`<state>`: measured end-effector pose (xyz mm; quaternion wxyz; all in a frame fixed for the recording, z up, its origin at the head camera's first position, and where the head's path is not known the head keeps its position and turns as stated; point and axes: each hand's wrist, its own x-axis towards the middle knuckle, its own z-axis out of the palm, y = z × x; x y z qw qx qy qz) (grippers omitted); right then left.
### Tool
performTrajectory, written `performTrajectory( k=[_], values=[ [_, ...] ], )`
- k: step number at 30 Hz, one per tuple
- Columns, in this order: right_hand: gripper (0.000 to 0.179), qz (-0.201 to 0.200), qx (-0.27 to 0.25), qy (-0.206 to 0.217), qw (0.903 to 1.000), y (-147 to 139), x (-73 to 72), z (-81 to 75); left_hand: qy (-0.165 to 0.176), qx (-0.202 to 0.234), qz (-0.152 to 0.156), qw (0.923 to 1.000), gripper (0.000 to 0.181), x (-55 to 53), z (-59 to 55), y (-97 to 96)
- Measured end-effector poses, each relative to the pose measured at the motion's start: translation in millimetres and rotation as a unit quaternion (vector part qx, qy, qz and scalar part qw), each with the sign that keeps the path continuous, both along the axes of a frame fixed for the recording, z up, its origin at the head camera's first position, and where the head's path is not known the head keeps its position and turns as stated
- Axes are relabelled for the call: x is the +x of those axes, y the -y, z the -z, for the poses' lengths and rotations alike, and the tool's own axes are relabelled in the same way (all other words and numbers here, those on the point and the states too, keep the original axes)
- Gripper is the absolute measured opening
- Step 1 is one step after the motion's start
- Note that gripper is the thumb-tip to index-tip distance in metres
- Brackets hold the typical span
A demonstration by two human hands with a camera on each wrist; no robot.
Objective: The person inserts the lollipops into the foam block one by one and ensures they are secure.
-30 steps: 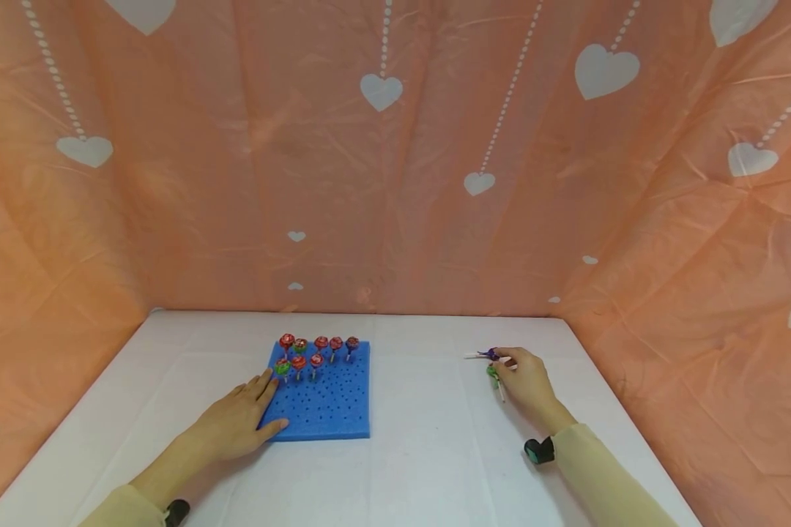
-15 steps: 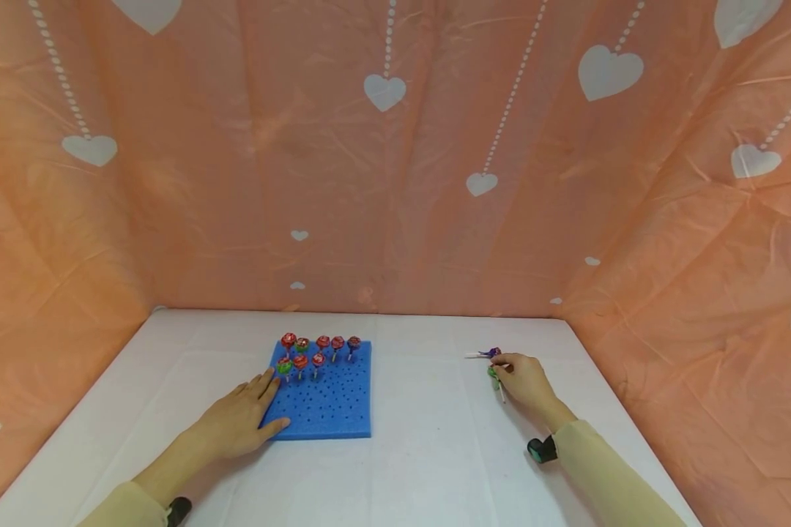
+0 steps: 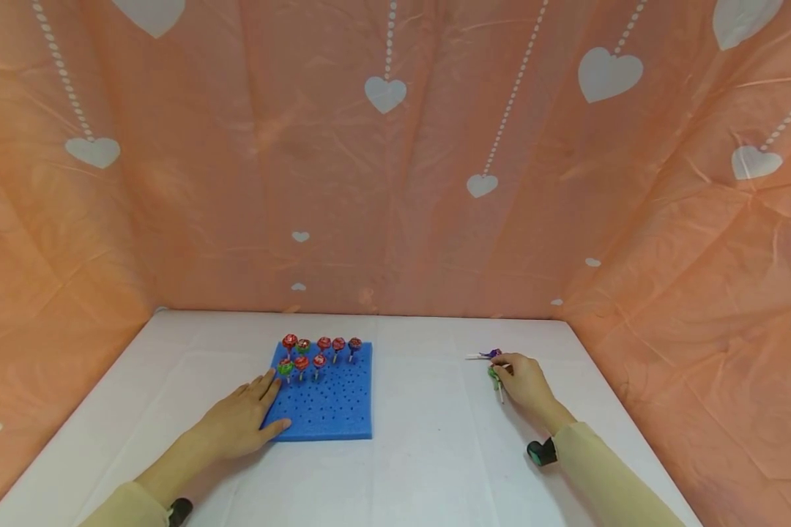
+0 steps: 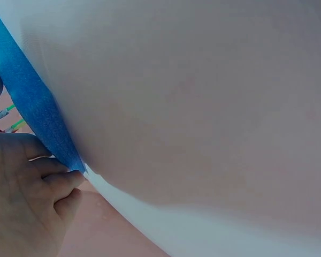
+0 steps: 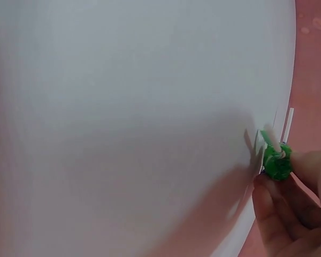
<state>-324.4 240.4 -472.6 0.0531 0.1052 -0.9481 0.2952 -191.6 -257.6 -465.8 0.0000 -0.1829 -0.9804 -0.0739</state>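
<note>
My left hand (image 3: pixel 237 417) lies spread along the left edge of a blue foam board (image 3: pixel 343 410), thumb and fingertips over its rim. Several lollipops with red, green and dark wrappers stand upright in holes in the board's back rows, among them a red lollipop (image 3: pixel 319 361) at the front. To the right, my right hand (image 3: pixel 527 384) pinches a green lollipop (image 5: pixel 278 163) by its wrapped head between thumb and fingers, its white stick pointing away from the palm. Just behind these fingers a purple lollipop (image 3: pixel 495 353) lies on the table, its stick pointing left.
A white-covered table (image 3: pixel 428 432) carries everything. An orange curtain (image 3: pixel 422 241) with white hearts encloses the back and both sides. Small dark holes dot the board in front of the standing lollipops.
The right hand's fingers have drawn slightly back from the purple lollipop and closed in on the green one. The left hand has stayed on the board.
</note>
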Motion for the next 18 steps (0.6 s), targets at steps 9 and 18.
performTrajectory(
  k=[9,18],
  values=[
    [0.017,-0.018,-0.043,-0.074,0.9962,8,5.7,1.8,0.001,-0.002,-0.003,1.0,0.085,0.3,-1.2,-0.6],
    [0.019,-0.031,-0.096,-0.101,0.9897,27,12.9,1.2,0.008,0.006,-0.004,0.9999,0.085,2.7,-0.9,-1.2]
  ],
)
